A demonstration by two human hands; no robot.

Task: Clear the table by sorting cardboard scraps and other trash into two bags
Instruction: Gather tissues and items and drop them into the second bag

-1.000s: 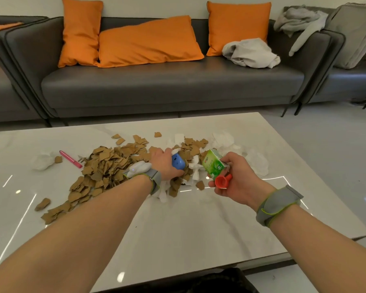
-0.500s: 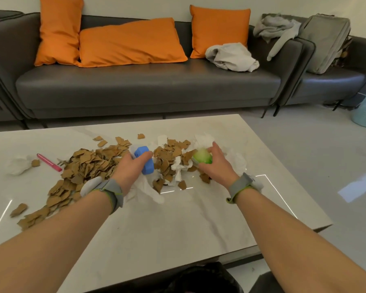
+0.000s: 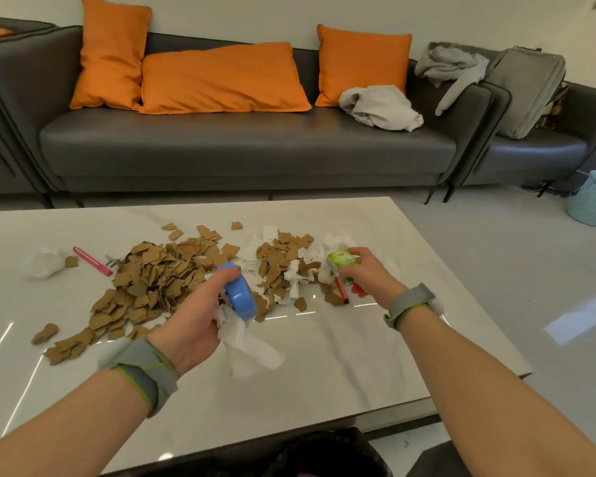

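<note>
- Across the middle of the desk [image 3: 324,366] lay the cardboard scraps [image 3: 152,280], a brown heap left of centre with a thinner patch further right, mixed with white tissue [image 3: 300,273].
- The left hand [image 3: 193,325] had its grip closed round a blue round object [image 3: 240,297] together with a wad of tissue that trailed down toward the desk.
- The right hand [image 3: 365,273] gripped a green carton [image 3: 343,265], with something red tucked beneath it; a red pen [image 3: 341,291] lay just beside it on the desk.
- A pink pen [image 3: 92,260] and a crumpled tissue [image 3: 45,265] sat well apart at the left.
- I judged the hanging tissue might snag scraps and drag them off the near edge, or the red piece slip from so full a grip.
- A dark bag [image 3: 327,452] gaped below the near edge; I could not make out a second one.
- Bare marble stretched between pile and near edge, giving both hands free room to draw back.
</note>
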